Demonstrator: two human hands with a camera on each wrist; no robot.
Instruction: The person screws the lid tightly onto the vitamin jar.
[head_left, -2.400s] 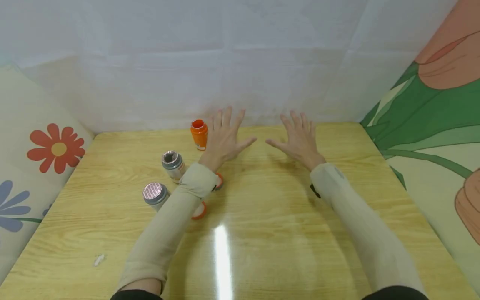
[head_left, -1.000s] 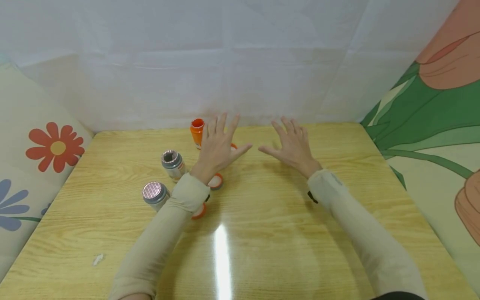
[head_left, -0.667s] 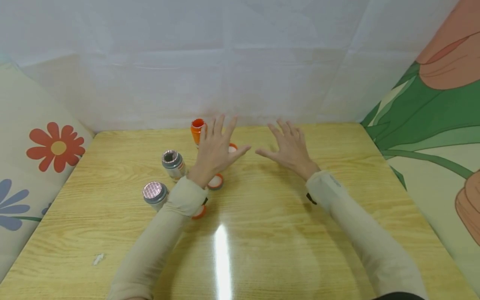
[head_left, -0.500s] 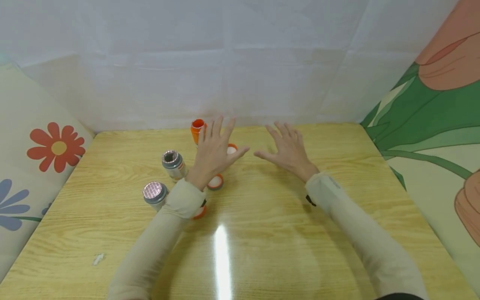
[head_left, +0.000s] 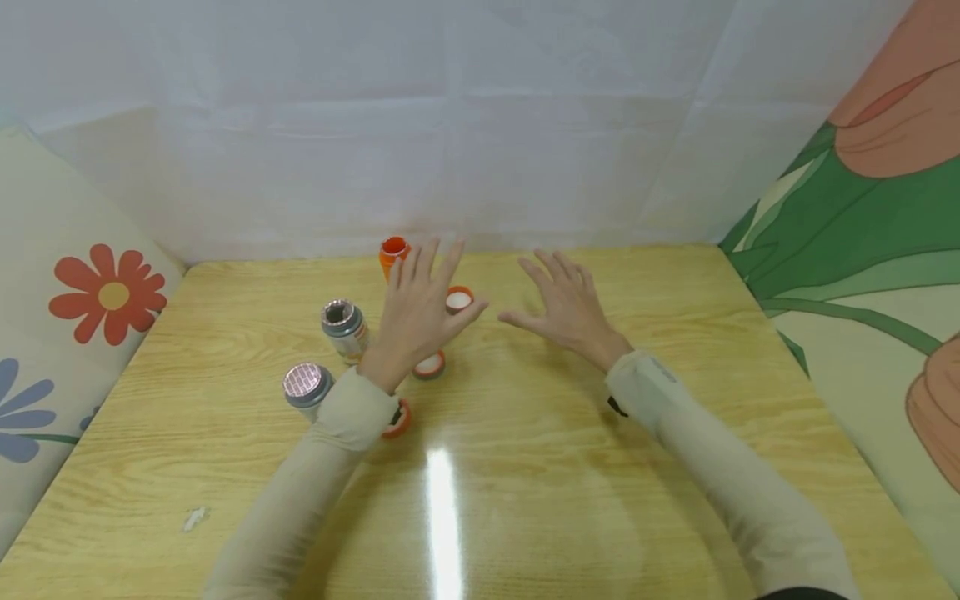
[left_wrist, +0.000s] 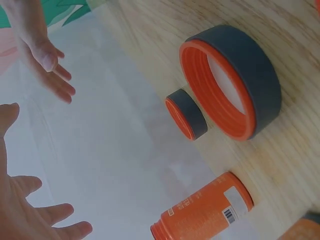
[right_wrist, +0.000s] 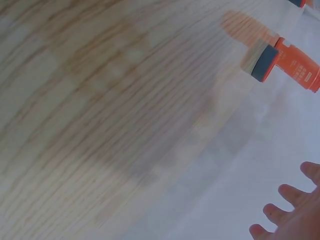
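Observation:
My left hand [head_left: 416,312] is held above the table with fingers spread, holding nothing. Its fingertips overlap the orange bottle [head_left: 393,247], uncapped at the back. Facing it, my right hand [head_left: 566,308] hovers with spread, slightly bent fingers and also holds nothing. Left of the left forearm stand a grey-necked bottle with an open mouth [head_left: 348,337] and another with a pinkish foil seal [head_left: 306,382]. Three screw caps with orange insides lie in a slanting row: a back cap [head_left: 459,299], a middle cap [head_left: 430,365] and a front cap [head_left: 398,419], the last partly behind the left cuff.
The wood-grain table [head_left: 540,483] ends at a white cloth backdrop [head_left: 480,150]. Flower-patterned panels stand on both sides, red and blue flowers left, green leaves [head_left: 870,233] right. A small white patch [head_left: 195,518] marks the table at front left.
Both hands have drawn back toward the body and shifted left, still spread. The back cap, first covered by the left hand, now shows. The bottles and caps have not moved.

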